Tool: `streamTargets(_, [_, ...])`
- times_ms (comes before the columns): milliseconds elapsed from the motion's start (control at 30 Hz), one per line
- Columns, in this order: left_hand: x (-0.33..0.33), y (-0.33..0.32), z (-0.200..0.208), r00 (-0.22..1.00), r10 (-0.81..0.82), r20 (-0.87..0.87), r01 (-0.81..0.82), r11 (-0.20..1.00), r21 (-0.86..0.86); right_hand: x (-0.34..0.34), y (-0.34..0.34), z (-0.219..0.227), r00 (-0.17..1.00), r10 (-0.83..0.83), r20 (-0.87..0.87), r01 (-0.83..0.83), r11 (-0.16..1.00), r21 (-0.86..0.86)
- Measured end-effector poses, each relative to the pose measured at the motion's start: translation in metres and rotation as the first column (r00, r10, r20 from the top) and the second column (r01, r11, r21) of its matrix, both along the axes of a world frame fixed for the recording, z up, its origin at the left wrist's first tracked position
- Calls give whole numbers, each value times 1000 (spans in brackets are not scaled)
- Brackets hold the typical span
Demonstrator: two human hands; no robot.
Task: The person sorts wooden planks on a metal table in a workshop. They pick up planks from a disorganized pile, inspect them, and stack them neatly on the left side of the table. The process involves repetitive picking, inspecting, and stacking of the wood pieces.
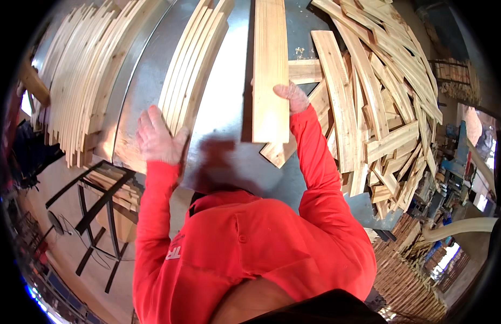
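Note:
My right hand (pixel 293 98) grips the right edge of a wide, flat wooden board (pixel 270 59), thumb on top and fingers hidden underneath. The board is raised at its near end and runs away from me. At the near end of a small row of narrow wooden boards (pixel 199 54), my left hand (pixel 161 139) lies with its fingers stretched along the left side and its thumb apart by the end faces. Those boards sit side by side on the grey metal table (pixel 223 102). Both hands look covered by thin, pale gloves.
A large row of boards (pixel 91 70) lies at the far left, beyond a seam in the metal. Loose boards are heaped in a pile (pixel 369 102) on the right. A black metal frame (pixel 102 208) stands on the floor at lower left; a pale hose (pixel 461 228) curves at right.

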State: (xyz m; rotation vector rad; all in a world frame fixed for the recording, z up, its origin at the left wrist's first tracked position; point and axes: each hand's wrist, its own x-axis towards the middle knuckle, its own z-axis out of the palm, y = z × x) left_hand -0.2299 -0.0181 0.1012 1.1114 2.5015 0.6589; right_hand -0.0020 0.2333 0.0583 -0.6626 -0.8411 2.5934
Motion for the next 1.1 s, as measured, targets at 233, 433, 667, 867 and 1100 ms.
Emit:
streamTargets(233, [60,32,35,253,45,966,-329,943,43,-85,-38,58,985,-27,-172,62,978,201])
streamTargets(433, [-76,154,58,828,90,553,-270,929,253,-74,24,60,937,-327,127,201,797,569])
streamTargets(667, [-280,357,0,968,176,-180,-197,975,-105,64,29,21,708,-637,304,204,596,776])
streamTargets(867, [-342,492,-69,870,419,262,-484,829,281,161,20,29,-78,-761,644,-820,416,393])
streamTargets(1100, [-189,344,-28,992,-27,125,-16,944,329,171,28,17,-243,-680,692,-921,386,55])
